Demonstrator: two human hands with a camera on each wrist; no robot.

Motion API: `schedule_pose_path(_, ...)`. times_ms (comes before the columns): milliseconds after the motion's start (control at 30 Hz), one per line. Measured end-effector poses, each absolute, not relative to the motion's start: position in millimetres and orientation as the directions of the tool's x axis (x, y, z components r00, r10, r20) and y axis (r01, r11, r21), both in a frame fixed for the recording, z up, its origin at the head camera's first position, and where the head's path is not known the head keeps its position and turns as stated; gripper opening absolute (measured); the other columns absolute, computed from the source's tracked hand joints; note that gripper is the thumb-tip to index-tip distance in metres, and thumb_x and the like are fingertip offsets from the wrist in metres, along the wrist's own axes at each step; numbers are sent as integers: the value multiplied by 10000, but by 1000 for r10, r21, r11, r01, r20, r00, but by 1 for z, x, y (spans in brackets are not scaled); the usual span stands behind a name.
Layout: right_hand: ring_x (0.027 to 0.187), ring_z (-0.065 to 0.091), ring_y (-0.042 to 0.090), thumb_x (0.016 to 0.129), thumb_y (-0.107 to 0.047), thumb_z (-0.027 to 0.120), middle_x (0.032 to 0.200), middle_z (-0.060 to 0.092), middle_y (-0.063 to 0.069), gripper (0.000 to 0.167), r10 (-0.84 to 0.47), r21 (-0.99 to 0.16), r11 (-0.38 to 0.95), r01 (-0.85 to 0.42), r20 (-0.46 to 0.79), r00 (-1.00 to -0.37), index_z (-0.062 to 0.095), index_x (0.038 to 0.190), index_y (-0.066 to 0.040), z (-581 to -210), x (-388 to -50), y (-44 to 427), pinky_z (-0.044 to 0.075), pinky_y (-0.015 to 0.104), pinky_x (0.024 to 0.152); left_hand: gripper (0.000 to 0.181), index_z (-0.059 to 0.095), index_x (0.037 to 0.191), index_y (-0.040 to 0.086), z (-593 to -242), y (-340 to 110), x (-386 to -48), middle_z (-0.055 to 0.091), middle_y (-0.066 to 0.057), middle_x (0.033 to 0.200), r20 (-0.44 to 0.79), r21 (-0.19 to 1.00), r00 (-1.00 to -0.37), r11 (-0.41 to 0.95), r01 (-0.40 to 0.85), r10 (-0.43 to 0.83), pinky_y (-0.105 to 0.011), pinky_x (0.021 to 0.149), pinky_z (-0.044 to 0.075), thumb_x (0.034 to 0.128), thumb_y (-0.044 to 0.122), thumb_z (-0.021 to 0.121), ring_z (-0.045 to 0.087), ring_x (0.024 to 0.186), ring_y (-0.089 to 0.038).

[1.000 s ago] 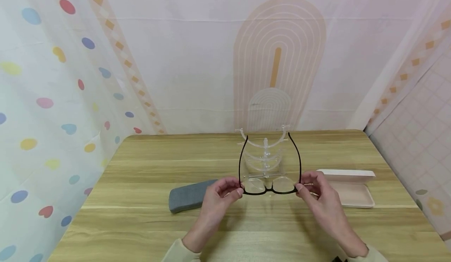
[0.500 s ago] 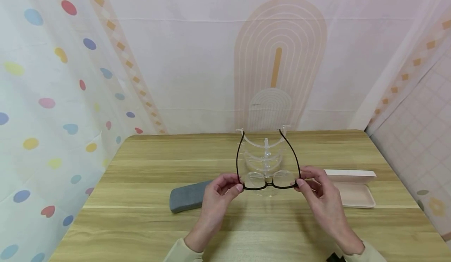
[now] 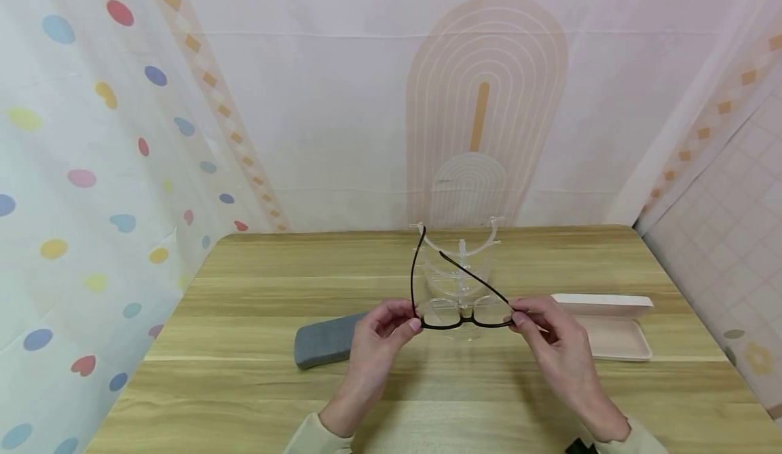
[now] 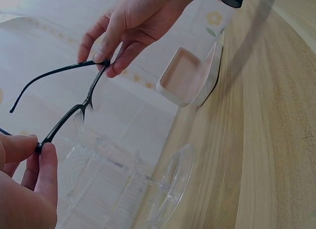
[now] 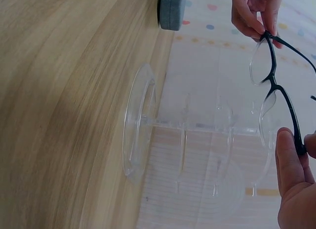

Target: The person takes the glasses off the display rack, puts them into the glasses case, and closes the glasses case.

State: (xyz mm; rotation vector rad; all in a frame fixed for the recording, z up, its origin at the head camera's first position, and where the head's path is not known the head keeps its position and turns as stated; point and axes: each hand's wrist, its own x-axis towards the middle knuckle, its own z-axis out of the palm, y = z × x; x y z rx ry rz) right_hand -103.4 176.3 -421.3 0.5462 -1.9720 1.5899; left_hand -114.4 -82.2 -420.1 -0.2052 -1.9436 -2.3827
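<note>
A pair of black-framed eyeglasses (image 3: 467, 321) is held up in the air between both hands, lenses toward the person. My left hand (image 3: 377, 345) pinches the left hinge corner between thumb and fingers, and my right hand (image 3: 559, 345) pinches the right hinge corner. The left temple arm extends straight away from the person; the right one is angled inward, partly folded across. Just behind the glasses stands a clear plastic eyeglass display stand (image 3: 462, 254) with several curved tiers, its base (image 5: 139, 123) resting on the table.
Left of the stand lies a grey glasses case (image 3: 324, 341), partly covered by the left hand. An opened pale pink case (image 3: 613, 335) sits behind the right hand. The wooden table (image 3: 244, 400) ends at a patterned curtain (image 3: 342, 101) at the back.
The eyeglasses have risen slightly. Their right temple arm has swung inward from pointing away to partly folded, while the left arm stays extended. Both hands keep their pinch on the frame.
</note>
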Motion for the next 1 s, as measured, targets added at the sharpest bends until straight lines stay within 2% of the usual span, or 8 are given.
schedule_pose_path(100,870,732,72,856,276,627,1006,687,-26,318,16,-740,226,-634,654,-757,714,1072,60,-422,-104,176,594,200,732,262,614,1138,-172,-420,-83,-114,684,-172,1034,125,971,-991,-208,115,36,-294,845,602,888,-146,689,679,897,-112)
schedule_pose_path(333,893,721,49,868,244,652,988,681,53,298,-24,-725,305,-617,642,-766,739,1046,21,-421,-103,179,590,185,724,271,630,1149,-157,-419,-84,-115,661,-265,1078,96,972,-995,-216,87,32,-304,846,603,890,-131,705,692,913,-163)
schedule_pose_path(500,881,697,14,869,222,673,1001,683,37,293,-29,-711,360,-605,639,-769,760,1032,-5,-420,-102,179,567,149,678,270,640,1146,-144,-419,-84,-115,658,-278,1086,90,973,-996,-216,83,24,-307,847,603,884,-135,706,691,911,-160)
schedule_pose_path(700,830,676,24,856,216,691,994,687,46,302,-8,-692,377,-615,662,-750,784,1005,-30,-421,-101,177,524,119,616,293,608,1163,-185,-419,-84,-115,699,-122,1024,98,973,-995,-214,91,20,-295,842,601,885,-149,693,685,892,-123)
schedule_pose_path(800,845,676,16,851,220,694,1004,682,50,311,-11,-690,382,-615,661,-750,784,999,-38,-421,-102,176,534,118,641,283,607,1155,-186,-419,-84,-115,706,-79,1004,102,973,-995,-207,97,16,-290,839,599,888,-147,690,683,885,-115)
schedule_pose_path(1000,868,681,7,848,217,702,1013,682,72,288,-15,-708,384,-592,637,-771,782,984,-24,-421,-102,175,563,141,679,275,637,1135,-166,-418,-85,-114,690,-239,1065,107,976,-994,-188,106,-2,-273,828,591,876,-123,720,689,901,-150)
